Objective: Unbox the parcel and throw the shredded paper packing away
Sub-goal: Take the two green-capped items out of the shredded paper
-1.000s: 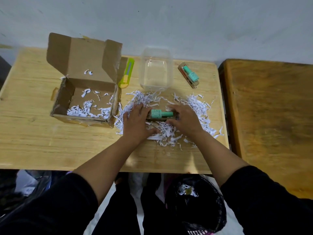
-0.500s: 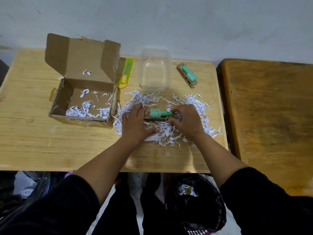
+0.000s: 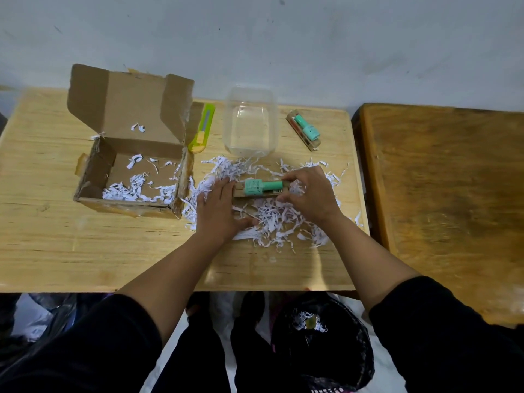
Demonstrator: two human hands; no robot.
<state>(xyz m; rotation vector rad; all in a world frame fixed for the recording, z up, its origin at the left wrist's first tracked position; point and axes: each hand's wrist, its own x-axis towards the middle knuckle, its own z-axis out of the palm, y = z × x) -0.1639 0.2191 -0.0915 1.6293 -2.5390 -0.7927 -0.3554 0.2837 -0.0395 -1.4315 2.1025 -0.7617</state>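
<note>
Item: we see the boxed green bottle (image 3: 262, 188) lying on the shredded paper (image 3: 272, 219), mid-bench (image 3: 56, 236).
Long axis: left–right, between our hands.
Left hand (image 3: 219, 212): flat, fingertips at its left end.
Right hand (image 3: 309, 194): pinching its right end; nearer.
Bin bag (image 3: 320, 344): below the bench edge, towards us.

The near strip of the table (image 3: 85, 251) is left bare for passage. Farther back, the way is blocked by the open cardboard box (image 3: 133, 165), clear tub (image 3: 251, 123), utility knife (image 3: 202, 129) and scattered shredded paper (image 3: 278, 219).
</note>
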